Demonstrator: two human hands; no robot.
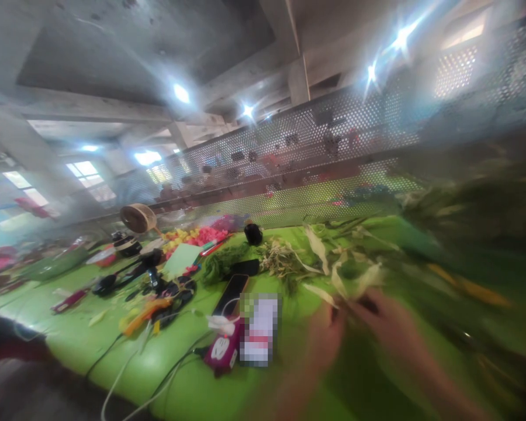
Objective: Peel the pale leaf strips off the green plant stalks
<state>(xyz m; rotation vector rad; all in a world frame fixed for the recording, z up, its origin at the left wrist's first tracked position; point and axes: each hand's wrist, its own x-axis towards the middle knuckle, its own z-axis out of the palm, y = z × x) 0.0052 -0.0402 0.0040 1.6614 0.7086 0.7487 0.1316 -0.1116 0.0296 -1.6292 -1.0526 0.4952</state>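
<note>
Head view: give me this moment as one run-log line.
left hand on leafy stems | right hand on same stems | grips blurred | phone left of hands | green table

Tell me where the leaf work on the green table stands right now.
Done: nothing finished can be made out; the view is blurred. In hand: the left hand and right hand meet at a sprig of pale leaves, apparently pinching its stem. Left: a loose pile of greenery lies just beyond on the green table, and a heap of pink and yellow flowers sits further back, untouched.
</note>
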